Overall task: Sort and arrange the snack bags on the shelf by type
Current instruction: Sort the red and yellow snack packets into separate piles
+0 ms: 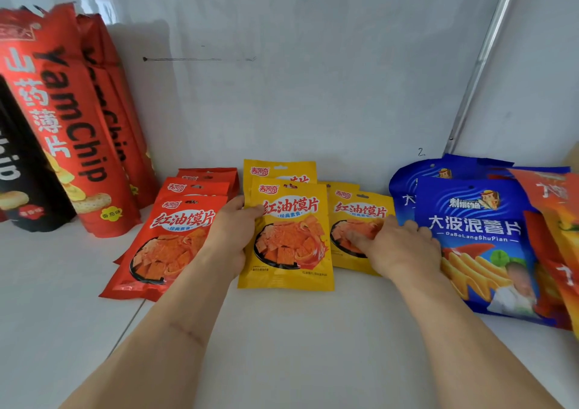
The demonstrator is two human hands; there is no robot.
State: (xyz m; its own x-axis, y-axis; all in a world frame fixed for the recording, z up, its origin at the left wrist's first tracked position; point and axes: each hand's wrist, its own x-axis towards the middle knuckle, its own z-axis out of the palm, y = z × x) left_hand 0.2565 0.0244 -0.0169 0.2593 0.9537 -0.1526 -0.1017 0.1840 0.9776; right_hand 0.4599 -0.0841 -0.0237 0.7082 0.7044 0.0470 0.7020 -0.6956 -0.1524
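Small snack bags lie in rows on the white shelf (282,346). A stack of red bags (175,239) is on the left. Beside it lies a yellow bag (291,239) with another yellow bag (279,170) behind it. My left hand (232,236) grips the front yellow bag's left edge, thumb on top. Further right are two more yellow bags (360,211). My right hand (401,245) holds the front one, with the thumb pressed on its face and the fingers curled over its right edge, next to the blue bags (476,230).
Tall red YamChip bags (72,120) and a black one (18,173) stand at the far left against the back wall. Orange bags (557,208) overlap the blue ones at the right edge. A metal rod (482,58) slants up the right corner.
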